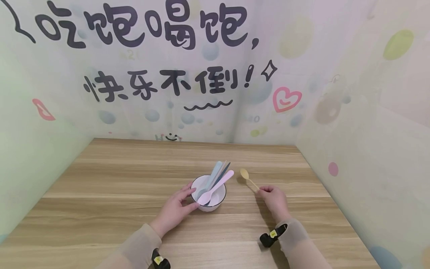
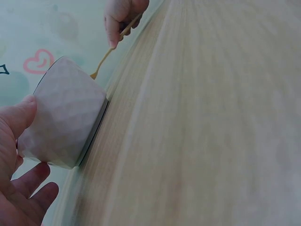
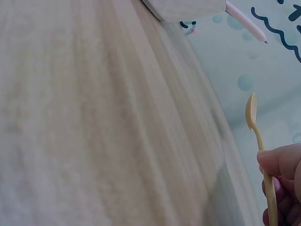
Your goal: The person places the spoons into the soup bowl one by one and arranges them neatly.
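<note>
A white bowl (image 1: 209,209) with a dark rim stands in the middle of the table. My left hand (image 1: 175,210) grips its left side, thumb at the near rim and fingers further back; the left wrist view shows the bowl's faceted outer wall (image 2: 66,117). Inside lean a pink spoon (image 1: 220,183), a light blue utensil (image 1: 214,173) and a dark blue one (image 1: 224,172), partly hidden. To the right of the bowl, my right hand (image 1: 274,201) pinches a yellow spoon (image 1: 244,174) by its handle, the spoon's head pointing away and above the table (image 3: 251,110).
The wood-grain table (image 1: 134,164) runs back to a wall (image 1: 151,104) with black writing and coloured dots. Plain side walls (image 1: 366,157) rise along its left and right edges. Black cameras (image 1: 268,239) are strapped at both wrists.
</note>
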The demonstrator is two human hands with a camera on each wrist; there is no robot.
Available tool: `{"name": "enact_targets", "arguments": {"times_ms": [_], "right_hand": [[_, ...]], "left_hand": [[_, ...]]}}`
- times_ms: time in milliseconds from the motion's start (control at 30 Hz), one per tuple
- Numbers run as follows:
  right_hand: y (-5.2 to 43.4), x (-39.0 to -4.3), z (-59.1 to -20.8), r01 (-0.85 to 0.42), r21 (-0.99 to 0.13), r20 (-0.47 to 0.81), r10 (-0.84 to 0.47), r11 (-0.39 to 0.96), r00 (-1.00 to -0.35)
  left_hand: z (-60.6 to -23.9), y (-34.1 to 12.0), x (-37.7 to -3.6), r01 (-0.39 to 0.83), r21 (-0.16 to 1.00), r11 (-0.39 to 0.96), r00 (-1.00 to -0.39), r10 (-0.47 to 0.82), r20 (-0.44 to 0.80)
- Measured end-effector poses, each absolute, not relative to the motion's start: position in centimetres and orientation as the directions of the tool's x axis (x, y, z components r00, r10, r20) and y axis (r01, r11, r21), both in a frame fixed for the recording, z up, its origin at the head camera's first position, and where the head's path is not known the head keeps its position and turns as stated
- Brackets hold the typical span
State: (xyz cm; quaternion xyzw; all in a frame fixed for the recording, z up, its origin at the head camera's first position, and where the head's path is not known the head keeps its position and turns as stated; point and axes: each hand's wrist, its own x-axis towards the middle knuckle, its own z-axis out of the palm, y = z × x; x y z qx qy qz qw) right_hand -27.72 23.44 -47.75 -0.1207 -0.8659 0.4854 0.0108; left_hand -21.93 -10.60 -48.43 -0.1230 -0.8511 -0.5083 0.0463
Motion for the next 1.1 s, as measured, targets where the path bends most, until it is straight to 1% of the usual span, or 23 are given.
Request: {"name": "enact_targets", "arguments": {"times_ms": [200,567,733,1100], "right_hand": [[23.4,-27.6,-46.9,0.203,-0.852,-0.106,0.221,0.483,-0.970],[23.5,-27.9,-45.5,0.182,-0.836,-0.084,0.207,0.518,-0.975],[23.6,-27.9,-44.9,0.144,-0.815,-0.044,0.188,0.561,-0.981],[23.3,-27.8,-43.3,0.061,-0.795,0.013,0.118,0.603,-0.993]], "left_hand": [[-48.6,-10.6,-22.0,0.259,0.857,0.446,-0.965,0.164,0.206],[-48.4,-10.6,-21.9,0.259,0.848,0.463,-0.965,0.166,0.204],[-48.3,-10.6,-21.9,0.257,0.845,0.469,-0.965,0.164,0.203],[-48.2,-10.7,-21.8,0.257,0.851,0.459,-0.965,0.163,0.204]]}}
